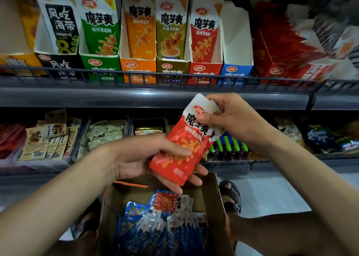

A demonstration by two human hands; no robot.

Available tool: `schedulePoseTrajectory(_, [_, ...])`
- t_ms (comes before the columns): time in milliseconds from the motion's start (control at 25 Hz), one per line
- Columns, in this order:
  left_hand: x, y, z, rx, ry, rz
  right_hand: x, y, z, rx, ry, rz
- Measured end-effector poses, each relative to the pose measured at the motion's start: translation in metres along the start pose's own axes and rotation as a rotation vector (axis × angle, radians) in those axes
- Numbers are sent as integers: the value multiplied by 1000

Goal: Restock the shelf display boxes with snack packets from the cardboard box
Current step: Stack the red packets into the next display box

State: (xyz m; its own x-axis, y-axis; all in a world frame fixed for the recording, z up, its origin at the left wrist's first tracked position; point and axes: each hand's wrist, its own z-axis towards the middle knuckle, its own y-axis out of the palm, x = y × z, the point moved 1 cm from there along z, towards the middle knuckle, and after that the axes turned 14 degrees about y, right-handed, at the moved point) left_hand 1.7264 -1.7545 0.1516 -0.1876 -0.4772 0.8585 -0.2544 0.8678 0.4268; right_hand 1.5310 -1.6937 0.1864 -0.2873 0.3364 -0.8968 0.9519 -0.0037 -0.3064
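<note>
Looking down from the head camera, the only view, both hands meet over the cardboard box point(215, 189), which stands open below them at the foot of the shelving. The left hand point(155, 158) lies palm up under a small stack of red packets point(180, 154), its fingers stretched beneath the stack and its thumb laid across the front. The right hand point(233, 118) pinches the white top of the same stack, thumb on the printed face and fingers behind. The stack is tilted and held in the air between the cardboard box and the upper shelf, touching neither.

On the upper shelf, behind a wire rail point(136, 75), the display boxes stand in a row. The red display box point(205, 70), above the hands, already shows a matching packet standing upright in it; how full it is behind that packet cannot be told. The blue display box point(236, 70) just beside it shows only its white inner wall, with no packet in sight. The green display box point(101, 69), orange display box point(138, 69) and olive display box point(172, 69) each show a packet at the front.

By my judgement the job is partway through at best. The held stack has not yet gone into a box, the blue display box looks unfilled, and the cardboard box holds many blue packets point(136, 234) and a few more red ones.
</note>
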Motion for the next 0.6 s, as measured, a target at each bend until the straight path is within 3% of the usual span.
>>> schedulePoseTrajectory(120, [-4,5,4,15,4,-64,0,3,-1,37,-28,5])
schedulePoseTrajectory(280, [-9,7,12,265,42,48,9,3,5,329,-27,-84])
schedulePoseTrajectory(400, [-13,10,18,446,88,208,18,16,4,313,76,-46])
schedulePoseTrajectory(600, [-14,13,28,496,160,283,14,36,1,401,75,138])
